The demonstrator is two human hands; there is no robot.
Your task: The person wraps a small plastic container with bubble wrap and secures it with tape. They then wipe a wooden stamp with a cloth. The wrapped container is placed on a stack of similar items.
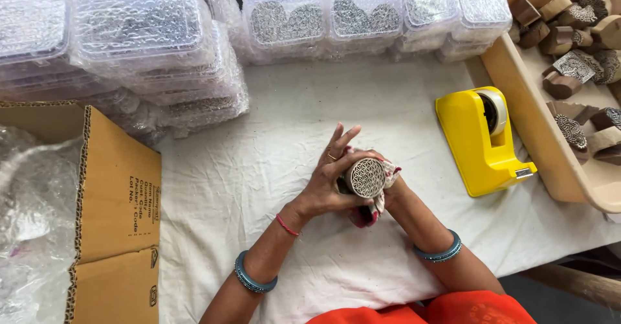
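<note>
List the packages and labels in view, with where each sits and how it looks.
Cardboard box: left of the hands, brown, flaps open, black printed label on one flap.
Plastic boxes: stacked along the table's far edge, clear, wrapped in bubble wrap, patterned pieces inside.
Plastic wrap: clear, crumpled, inside the cardboard box.

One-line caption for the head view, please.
Left hand and right hand hold a round carved wooden stamp in a cloth, beside a yellow tape dispenser.
</note>
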